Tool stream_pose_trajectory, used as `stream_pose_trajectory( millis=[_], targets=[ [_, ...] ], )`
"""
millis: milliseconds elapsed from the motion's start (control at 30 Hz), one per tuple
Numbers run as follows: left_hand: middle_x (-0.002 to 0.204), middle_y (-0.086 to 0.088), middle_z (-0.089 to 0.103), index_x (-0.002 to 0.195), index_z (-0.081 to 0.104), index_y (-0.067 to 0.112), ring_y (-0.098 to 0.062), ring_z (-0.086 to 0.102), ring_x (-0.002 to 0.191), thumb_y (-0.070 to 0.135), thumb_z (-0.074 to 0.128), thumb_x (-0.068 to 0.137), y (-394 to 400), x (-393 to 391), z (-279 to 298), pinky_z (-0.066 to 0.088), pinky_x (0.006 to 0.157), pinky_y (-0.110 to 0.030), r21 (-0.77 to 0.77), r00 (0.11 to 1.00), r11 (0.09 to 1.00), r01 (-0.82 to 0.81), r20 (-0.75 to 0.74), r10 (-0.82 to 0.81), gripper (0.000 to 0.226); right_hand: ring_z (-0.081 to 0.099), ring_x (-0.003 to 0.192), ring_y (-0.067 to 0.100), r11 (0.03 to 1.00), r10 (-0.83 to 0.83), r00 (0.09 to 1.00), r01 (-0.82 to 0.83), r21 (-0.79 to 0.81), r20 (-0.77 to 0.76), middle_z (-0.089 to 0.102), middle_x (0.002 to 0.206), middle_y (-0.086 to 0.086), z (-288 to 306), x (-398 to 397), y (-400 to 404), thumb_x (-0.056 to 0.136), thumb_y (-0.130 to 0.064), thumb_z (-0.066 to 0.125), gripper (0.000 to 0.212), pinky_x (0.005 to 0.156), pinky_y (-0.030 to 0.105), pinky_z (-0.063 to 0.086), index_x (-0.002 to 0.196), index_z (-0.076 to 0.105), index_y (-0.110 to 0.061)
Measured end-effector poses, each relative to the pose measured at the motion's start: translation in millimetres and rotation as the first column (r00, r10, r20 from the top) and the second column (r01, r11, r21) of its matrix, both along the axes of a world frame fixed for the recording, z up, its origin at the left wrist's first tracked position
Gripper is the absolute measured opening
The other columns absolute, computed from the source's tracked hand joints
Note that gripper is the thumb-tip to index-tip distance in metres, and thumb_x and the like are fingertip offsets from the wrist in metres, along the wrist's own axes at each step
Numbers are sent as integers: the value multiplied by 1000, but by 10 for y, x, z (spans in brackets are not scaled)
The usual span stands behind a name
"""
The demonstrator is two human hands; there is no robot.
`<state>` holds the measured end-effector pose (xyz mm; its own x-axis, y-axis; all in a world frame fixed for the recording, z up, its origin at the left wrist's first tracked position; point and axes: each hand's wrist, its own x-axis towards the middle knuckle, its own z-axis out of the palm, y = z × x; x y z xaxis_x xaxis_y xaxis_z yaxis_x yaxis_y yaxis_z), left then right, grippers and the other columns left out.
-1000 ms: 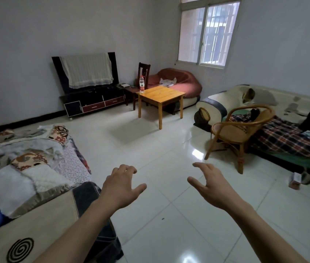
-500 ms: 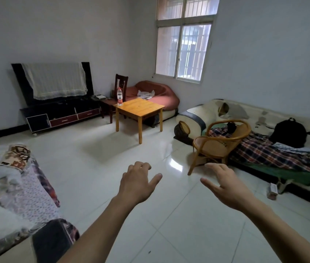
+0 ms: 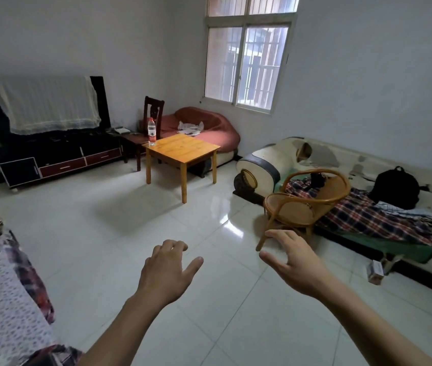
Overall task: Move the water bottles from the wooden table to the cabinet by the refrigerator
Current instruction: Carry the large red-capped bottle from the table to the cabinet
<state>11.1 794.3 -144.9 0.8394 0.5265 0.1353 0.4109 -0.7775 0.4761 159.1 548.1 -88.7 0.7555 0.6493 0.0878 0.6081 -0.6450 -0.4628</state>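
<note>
One clear water bottle (image 3: 152,131) with a red cap and red label stands upright on the far left corner of the small wooden table (image 3: 183,150) across the room. My left hand (image 3: 167,269) and my right hand (image 3: 292,258) are stretched out low in front of me, far from the table, both empty with loosely bent fingers. No cabinet by a refrigerator is in view.
A rattan chair (image 3: 306,204) stands right of my path, before a sofa (image 3: 354,196) with a plaid blanket and black backpack (image 3: 395,187). A TV stand (image 3: 56,154) lines the left wall. A bed (image 3: 0,281) edges the near left. White tiled floor (image 3: 135,228) lies between.
The view has moved forward and turned right: the table and bottle appear nearer, and the bed has slid toward the left edge. Both hands stay empty and raised.
</note>
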Motion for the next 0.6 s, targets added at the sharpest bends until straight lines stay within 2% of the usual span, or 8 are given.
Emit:
stream_pose_trajectory(
  millis=[100,333,500,600],
  targets=[
    [140,11,48,134,50,28,-12,44,127,65,44,93,183,330,-38,44,99,-34,2,1000,1000,-17,-6,17,56,36,134,8,1000,9,1000,-9,29,-9,39,148,-10,-56,350,174,90,-63,50,61,109,33,39,144,38,-36],
    [138,11,48,132,51,28,-13,43,128,63,46,93,520,1425,-4,42,100,-34,62,998,997,-45,-38,47,53,37,137,13,994,48,998,-45,103,-27,38,151,-5,-142,1518,657,92,-60,50,62,111,42,41,147,36,-32],
    [137,11,49,132,52,27,-14,44,126,64,47,92,855,2190,220,43,97,-33,98,994,991,-95,-43,100,54,37,137,11,991,86,996,-83,108,-26,41,149,-5,-115,2343,1053,93,-60,48,62,113,35,37,146,37,-32],
    [134,10,51,131,53,28,-14,45,125,64,47,91,1097,2546,281,44,96,-34,94,990,987,-133,-22,136,54,36,138,11,991,105,994,-103,89,-20,42,150,-6,-116,2770,1296,93,-60,48,62,114,36,36,146,37,-31]
  ],
)
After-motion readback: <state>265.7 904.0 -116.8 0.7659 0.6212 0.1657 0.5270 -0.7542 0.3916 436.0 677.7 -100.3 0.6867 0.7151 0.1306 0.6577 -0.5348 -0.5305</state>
